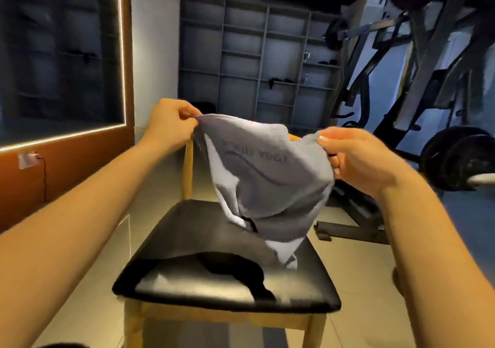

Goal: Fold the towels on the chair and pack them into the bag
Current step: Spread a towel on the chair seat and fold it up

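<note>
Head view: one camera is looking forward and down over two bare forearms at a chair in a gym room.
Hands, count two: the left hand and the right hand are both reaching out above the chair, raised and apart.
Left fingers: they are pinching one upper corner of the grey towel between thumb and curled fingers.
Right fingers: thumb and forefinger are pinching the opposite upper corner, the other fingers curling under.
Towels, count one: the grey towel is hanging slack and rumpled between the two hands, showing dark lettering too blurred to read; its lowest corner is dangling over the right part of the seat, and contact cannot be told.
Chairs, count one: the chair is standing below the hands, with a black padded seat on pale wooden legs.
Seat surface: a dark shape is lying across the front; cloth or shadow, I cannot tell.
Background: one grey shelving unit is standing behind, weight plates are sitting at the right, and a lit-edged mirror is hanging at the left.
</note>
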{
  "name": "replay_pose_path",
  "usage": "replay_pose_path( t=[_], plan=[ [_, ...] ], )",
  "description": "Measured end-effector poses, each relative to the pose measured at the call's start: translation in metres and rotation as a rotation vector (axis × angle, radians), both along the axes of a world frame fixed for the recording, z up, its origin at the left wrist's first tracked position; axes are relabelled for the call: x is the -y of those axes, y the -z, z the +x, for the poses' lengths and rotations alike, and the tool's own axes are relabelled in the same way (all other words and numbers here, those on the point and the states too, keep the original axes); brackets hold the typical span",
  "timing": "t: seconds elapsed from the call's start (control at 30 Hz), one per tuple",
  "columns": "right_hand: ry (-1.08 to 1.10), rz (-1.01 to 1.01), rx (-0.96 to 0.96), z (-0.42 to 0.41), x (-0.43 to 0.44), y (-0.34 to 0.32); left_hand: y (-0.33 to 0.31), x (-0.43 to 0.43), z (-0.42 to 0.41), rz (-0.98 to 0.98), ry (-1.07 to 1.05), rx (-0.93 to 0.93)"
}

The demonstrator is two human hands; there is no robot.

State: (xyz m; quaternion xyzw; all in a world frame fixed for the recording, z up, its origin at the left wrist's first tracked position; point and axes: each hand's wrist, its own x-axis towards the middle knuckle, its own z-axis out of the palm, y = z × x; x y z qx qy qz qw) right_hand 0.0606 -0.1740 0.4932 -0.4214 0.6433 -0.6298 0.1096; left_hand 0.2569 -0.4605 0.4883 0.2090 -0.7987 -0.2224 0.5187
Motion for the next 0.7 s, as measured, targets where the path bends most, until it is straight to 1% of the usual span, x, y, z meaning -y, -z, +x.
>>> replay_pose_path(
  t=[0.03, 0.1, 0.13, 0.2, 0.23, 0.27, 0.3, 0.33, 0.37, 0.4, 0.43, 0.47, 0.5, 0.53, 0.57, 0.6, 0.63, 0.67, 0.7],
  plan=[
    [0.008, 0.035, -0.029, 0.003, 0.001, -0.011, -0.009, 0.004, 0.005, -0.007, -0.004, 0.044],
    [0.319, -0.001, -0.139, -0.003, 0.008, -0.025, -0.021, 0.008, 0.013, -0.01, -0.019, 0.125],
    [0.361, -0.002, -0.134, -0.007, 0.013, -0.028, -0.025, 0.008, 0.015, -0.013, -0.032, 0.152],
    [0.108, 0.096, -0.024, 0.002, 0.023, -0.029, -0.03, 0.012, 0.017, -0.027, -0.07, 0.183],
    [0.049, 0.132, -0.017, 0.006, 0.027, -0.028, -0.03, 0.015, 0.018, -0.03, -0.087, 0.193],
    [0.1, 0.119, -0.021, 0.005, 0.033, -0.028, -0.029, 0.019, 0.019, -0.028, -0.099, 0.207],
    [0.223, 0.079, -0.052, 0.004, 0.036, -0.029, -0.028, 0.022, 0.019, -0.028, -0.107, 0.235],
    [0.282, 0.063, -0.042, 0.001, 0.037, -0.029, -0.025, 0.025, 0.019, -0.036, -0.117, 0.271],
    [0.192, 0.106, 0.003, 0.001, 0.036, -0.029, -0.022, 0.026, 0.019, -0.051, -0.129, 0.297],
    [0.02, 0.184, 0.059, 0.003, 0.036, -0.029, -0.02, 0.028, 0.018, -0.062, -0.138, 0.307],
    [-0.093, 0.234, 0.08, 0.005, 0.035, -0.028, -0.018, 0.03, 0.018, -0.063, -0.137, 0.311],
    [-0.07, 0.229, 0.084, 0.003, 0.037, -0.028, -0.016, 0.031, 0.018, -0.059, -0.13, 0.313],
    [0.049, 0.182, 0.066, 0.001, 0.041, -0.029, -0.016, 0.031, 0.018, -0.055, -0.126, 0.317],
    [0.238, 0.106, 0.023, -0.005, 0.044, -0.028, -0.015, 0.031, 0.017, -0.048, -0.126, 0.326],
    [0.363, 0.049, -0.015, -0.007, 0.046, -0.028, -0.015, 0.032, 0.017, -0.047, -0.13, 0.33],
    [0.371, 0.029, -0.018, -0.009, 0.049, -0.027, -0.015, 0.032, 0.016, -0.048, -0.132, 0.324],
    [0.328, 0.035, 0.002, -0.011, 0.051, -0.026, -0.016, 0.033, 0.014, -0.034, -0.127, 0.307],
    [0.323, 0.044, 0.007, -0.015, 0.054, -0.023, -0.017, 0.034, 0.012, 0.005, -0.106, 0.278],
    [0.375, 0.035, -0.012, -0.019, 0.055, -0.022, -0.018, 0.035, 0.01, 0.074, -0.064, 0.239]
  ],
)
